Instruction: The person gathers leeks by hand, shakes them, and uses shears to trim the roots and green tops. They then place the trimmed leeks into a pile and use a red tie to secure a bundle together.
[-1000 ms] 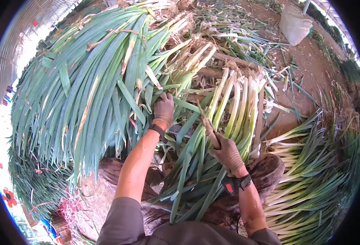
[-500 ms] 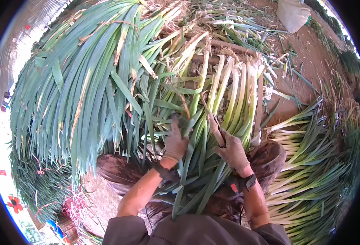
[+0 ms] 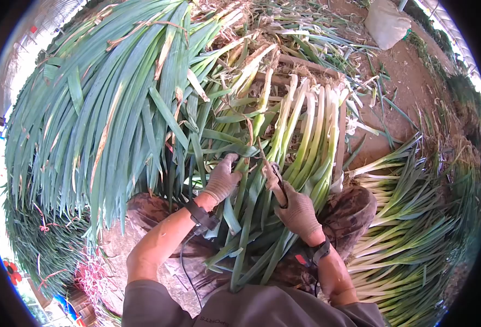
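Observation:
My left hand (image 3: 223,177), in a pale knit glove, has its fingers curled at a green leek leaf (image 3: 235,148) left of the middle; the fingertips are partly hidden. My right hand (image 3: 299,212), gloved too, is closed round the light handle of a knife-like tool (image 3: 274,185). Its narrow brown end points up and left, over the leaves. Before my hands several leeks (image 3: 306,128) lie side by side, pale stems and roots away from me. Their green leaves (image 3: 256,223) run down between my arms onto my lap.
A large heap of long-leaved leeks (image 3: 109,109) rises at left. Leeks with bare pale stems (image 3: 382,234) lie stacked at right. Wooden bars (image 3: 311,64) show under the stems. A whitish sack (image 3: 386,24) stands at the back right. Pink ties (image 3: 93,275) lie lower left.
My left hand has moved slightly left and up, its fingers now more curled. My right hand has shifted left and a little down with the tool. The view has tilted slightly.

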Motion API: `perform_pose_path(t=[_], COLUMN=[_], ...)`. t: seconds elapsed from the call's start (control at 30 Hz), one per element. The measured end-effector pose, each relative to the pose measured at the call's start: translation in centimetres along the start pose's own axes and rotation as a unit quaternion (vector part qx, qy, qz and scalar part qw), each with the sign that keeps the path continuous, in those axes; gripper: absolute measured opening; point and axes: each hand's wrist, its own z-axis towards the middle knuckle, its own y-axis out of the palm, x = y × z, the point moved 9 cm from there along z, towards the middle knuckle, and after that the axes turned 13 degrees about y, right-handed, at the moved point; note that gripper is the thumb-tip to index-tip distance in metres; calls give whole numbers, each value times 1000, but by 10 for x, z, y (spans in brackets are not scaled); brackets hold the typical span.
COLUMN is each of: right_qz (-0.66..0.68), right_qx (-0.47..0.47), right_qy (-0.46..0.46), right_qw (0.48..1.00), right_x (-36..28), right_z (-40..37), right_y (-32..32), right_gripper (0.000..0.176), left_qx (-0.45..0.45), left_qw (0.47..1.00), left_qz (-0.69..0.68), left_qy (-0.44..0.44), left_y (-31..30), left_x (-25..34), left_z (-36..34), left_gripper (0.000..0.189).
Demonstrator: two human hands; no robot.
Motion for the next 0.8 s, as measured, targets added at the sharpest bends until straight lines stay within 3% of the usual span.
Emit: perform_pose_path(t=[0.37,0.6,0.8], right_qz=[-35,-35,-32], right_qx=[73,96,115], right_qy=[5,10,8], right_qw=[997,995,993], right_x=[-12,-19,-25], right_z=[71,105,143], right_y=[0,-12,-23], right_gripper=[53,46,41], left_qx=[-37,-28,-43], left_qw=[972,957,982], left_qz=[-227,-283,-184], left_qy=[-49,-50,-21], left_y=[11,8,12], left_x=[-12,-10,-23], left_z=[-1,-4,-4], left_gripper=[51,47,47])
